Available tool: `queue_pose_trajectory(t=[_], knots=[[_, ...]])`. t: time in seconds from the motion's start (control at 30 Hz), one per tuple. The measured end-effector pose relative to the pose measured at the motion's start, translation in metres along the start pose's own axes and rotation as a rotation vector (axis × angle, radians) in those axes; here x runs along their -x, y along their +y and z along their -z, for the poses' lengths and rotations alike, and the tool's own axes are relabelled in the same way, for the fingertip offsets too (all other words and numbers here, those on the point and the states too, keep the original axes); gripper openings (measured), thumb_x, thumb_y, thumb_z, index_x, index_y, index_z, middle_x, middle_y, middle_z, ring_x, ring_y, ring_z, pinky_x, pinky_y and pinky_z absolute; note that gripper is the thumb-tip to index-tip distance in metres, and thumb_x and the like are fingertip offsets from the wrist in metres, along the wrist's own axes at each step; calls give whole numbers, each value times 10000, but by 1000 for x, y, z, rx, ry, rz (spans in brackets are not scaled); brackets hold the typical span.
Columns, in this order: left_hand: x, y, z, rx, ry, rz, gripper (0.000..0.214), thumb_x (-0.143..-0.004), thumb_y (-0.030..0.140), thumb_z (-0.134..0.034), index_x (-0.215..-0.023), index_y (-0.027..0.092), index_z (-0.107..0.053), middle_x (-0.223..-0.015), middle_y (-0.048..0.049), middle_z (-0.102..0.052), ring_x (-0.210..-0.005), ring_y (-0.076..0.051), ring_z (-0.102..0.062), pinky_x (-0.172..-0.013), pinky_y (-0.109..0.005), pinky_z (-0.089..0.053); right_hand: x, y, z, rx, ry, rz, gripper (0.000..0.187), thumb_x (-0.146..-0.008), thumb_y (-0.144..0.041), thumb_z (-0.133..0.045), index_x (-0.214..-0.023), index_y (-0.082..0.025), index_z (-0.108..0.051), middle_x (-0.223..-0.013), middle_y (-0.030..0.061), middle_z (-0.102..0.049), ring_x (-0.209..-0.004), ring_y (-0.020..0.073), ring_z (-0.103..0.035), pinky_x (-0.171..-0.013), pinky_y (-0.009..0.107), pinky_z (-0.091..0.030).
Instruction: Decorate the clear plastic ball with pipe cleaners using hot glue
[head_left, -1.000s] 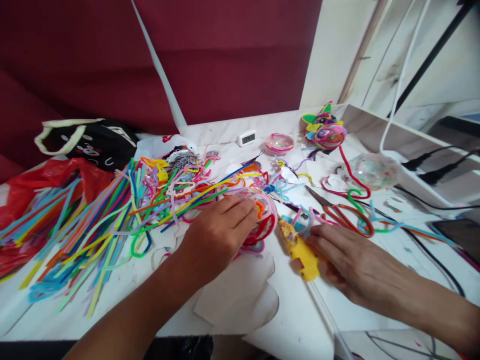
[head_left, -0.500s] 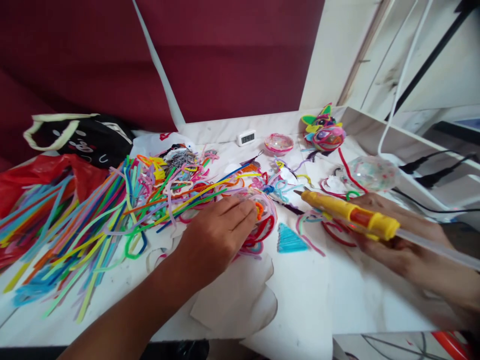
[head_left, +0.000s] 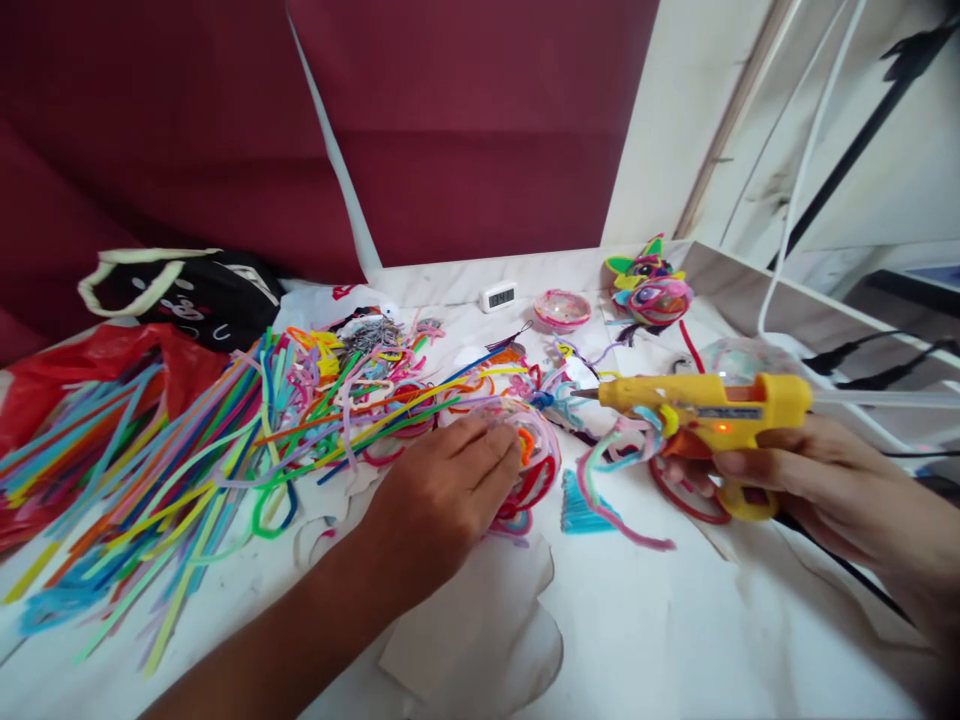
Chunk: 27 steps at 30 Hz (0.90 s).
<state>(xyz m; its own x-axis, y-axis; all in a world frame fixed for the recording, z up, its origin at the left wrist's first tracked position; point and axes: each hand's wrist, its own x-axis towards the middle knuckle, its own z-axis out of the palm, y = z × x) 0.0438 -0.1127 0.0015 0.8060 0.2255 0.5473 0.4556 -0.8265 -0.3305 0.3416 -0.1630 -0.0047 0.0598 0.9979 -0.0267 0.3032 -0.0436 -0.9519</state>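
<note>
My right hand [head_left: 817, 480] is wrapped around a yellow hot glue gun [head_left: 679, 400], its nozzle pointing left and a small light glowing on its body. A pink and teal pipe cleaner piece [head_left: 600, 490] appears below the gun, partly overlapping it; whether it touches cannot be told. With fingers pressed together, my left hand [head_left: 450, 480] grips the near-left side of a round craft piece [head_left: 544, 445] covered with red, pink and orange pipe cleaners. The fingertips hide part of it. To its right lies a flat blue pipe cleaner triangle [head_left: 589, 505].
Loose pipe cleaners [head_left: 217, 450] spill from a red plastic bag [head_left: 172, 360] at left. Behind stand a black bag [head_left: 210, 300], a small digital clock [head_left: 498, 297], a pink-rimmed bowl [head_left: 562, 310] and a colourful finished figure [head_left: 651, 285]. Cut paper [head_left: 472, 630] lies in front.
The glue gun has turned from tilted to level, showing its side and light, and the pink and teal piece has shifted. My left hand stays on the round piece. The view tilted slightly.
</note>
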Motion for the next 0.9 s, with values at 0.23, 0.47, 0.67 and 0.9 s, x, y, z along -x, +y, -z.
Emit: queue_pose_trajectory(t=[0.23, 0.47, 0.67, 0.9], knots=[[0, 0, 0, -17, -1, 0, 221, -907, 71, -494, -1053, 48, -658, -1046, -119, -722, -996, -221, -671, -888, -354, -587, -3, 3, 3, -230, -248, -87, 262, -795, -422, -644, -787, -168, -710, -788, 109, -681, -617, 176, -580, -547, 300, -486], [2, -2, -2, -14, 2, 10, 214, -893, 81, -528, -1061, 24, -649, -1081, -165, -702, -1037, -249, -657, -923, -368, -570, 0, 11, 3, -222, -146, -124, 232, -754, -443, -691, -769, -215, -732, -787, 92, -706, -694, 231, -659, -605, 327, -545], [0, -2, 1, -8, -34, 27, 218, -919, 99, -486, -1080, 54, -626, -1063, -147, -703, -1037, -216, -651, -943, -361, -556, 3, 21, 8, -197, -174, -54, 247, -790, -448, -650, -755, -221, -739, -832, 115, -722, -760, 260, -685, -625, 329, -570], [0, -1, -3, -15, -32, 77, 243, -896, 155, -561, -1122, 87, -616, -1089, -118, -701, -1027, -213, -653, -935, -374, -555, 8, 21, 9, -213, -131, -24, 235, -784, -429, -657, -724, -211, -720, -790, 105, -708, -717, 244, -675, -598, 319, -571]])
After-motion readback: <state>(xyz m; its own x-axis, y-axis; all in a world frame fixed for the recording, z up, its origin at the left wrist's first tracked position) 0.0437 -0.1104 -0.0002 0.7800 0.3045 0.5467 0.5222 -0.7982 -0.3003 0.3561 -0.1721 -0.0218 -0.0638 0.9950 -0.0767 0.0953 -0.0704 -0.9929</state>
